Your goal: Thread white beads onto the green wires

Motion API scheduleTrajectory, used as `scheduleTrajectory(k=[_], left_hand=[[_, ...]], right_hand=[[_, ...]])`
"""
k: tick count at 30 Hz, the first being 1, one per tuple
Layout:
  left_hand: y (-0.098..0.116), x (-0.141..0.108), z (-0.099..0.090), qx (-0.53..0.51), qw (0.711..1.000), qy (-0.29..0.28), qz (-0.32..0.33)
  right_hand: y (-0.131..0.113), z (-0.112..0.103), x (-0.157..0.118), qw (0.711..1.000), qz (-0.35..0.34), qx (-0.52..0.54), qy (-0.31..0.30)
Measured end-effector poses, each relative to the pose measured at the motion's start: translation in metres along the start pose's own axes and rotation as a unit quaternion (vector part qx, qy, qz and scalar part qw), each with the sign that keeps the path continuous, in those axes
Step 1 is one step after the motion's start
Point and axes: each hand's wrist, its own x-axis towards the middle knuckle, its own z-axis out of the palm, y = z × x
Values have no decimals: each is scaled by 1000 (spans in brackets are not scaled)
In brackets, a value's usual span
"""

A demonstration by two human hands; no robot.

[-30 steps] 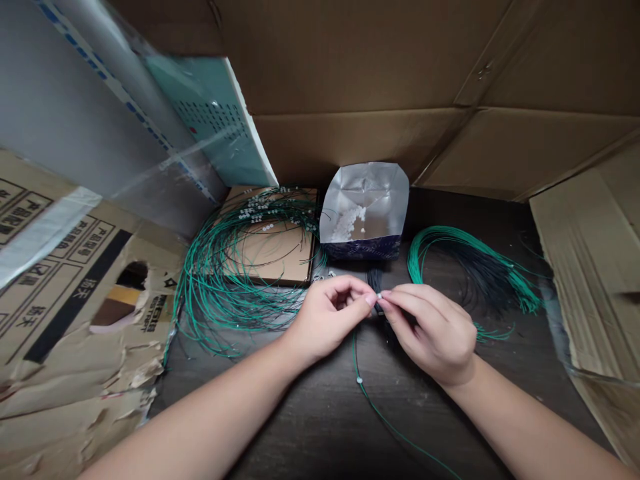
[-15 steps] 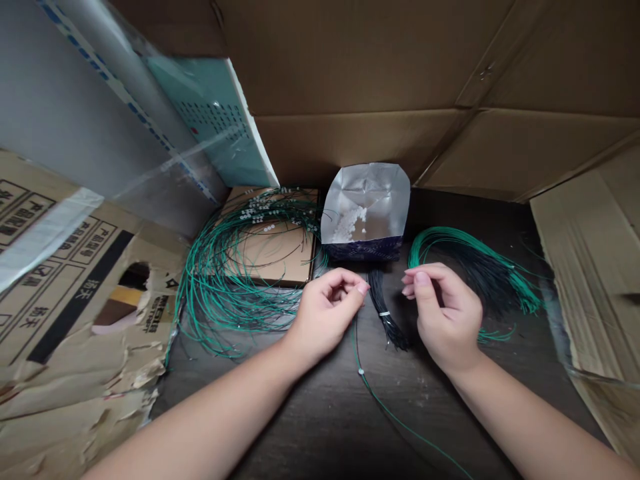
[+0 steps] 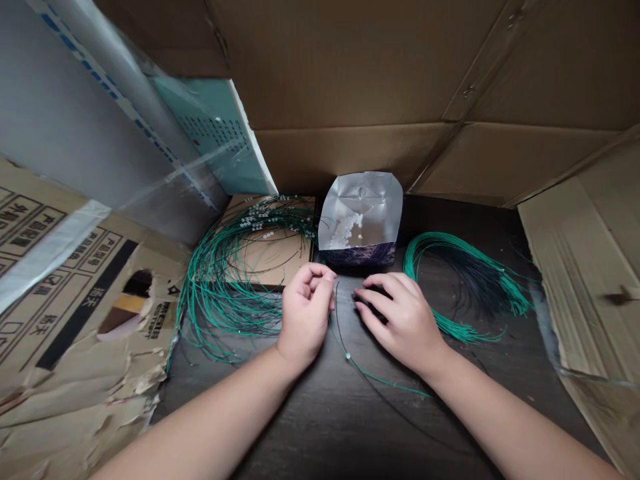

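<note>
At the middle of the dark tabletop [image 3: 300, 427], two bare hands, near each other but apart.

Item: left hand [image 3: 306, 313], fingers curled, thumb tip pressed toward the forefinger; it pinches a green wire [image 3: 385, 383], which leaves the fingertips and slopes down toward the person's right. Whatever lies inside the curl is hidden.

Item: right hand [image 3: 400, 323], palm down, fingers bent and loosely parted, thumb clear of them; I see nothing gripped, and cannot tell whether the shaded fingertips touch anything.

Item: one small pale bead [image 3: 348, 357], on the green wire, below and between the hands. A thin black wire [image 3: 337, 307] meets it there, its upper end standing just beside the left fingertips.

Item: silver-lined pouch [image 3: 377, 197], mouth open, behind the hands; white beads [image 3: 345, 231] inside.

Item: flat cardboard box [image 3: 270, 260], left of the pouch, under a loose heap of green wires [image 3: 205, 287].

Item: bundle of green and black wires [image 3: 487, 283], curved, right of the right hand.

Item: brown cardboard wall [image 3: 350, 87], rearmost; teal printed sheet [image 3: 215, 133] at its left.
</note>
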Motion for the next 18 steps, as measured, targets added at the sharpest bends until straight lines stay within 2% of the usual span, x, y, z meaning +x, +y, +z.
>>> scheduleTrajectory(k=[4,11,18], left_hand=[[1,-4,2,7,1000,-9,15],[4,-4,2,-13,1000,-16,-14],[5,-4,4,-41,999,-21,-2]], right_hand=[[-1,5,0,999,14,-23,-23],[-4,5,-3,997,22,-49,-47],[-11,5,-3,993,42,-86,-76]])
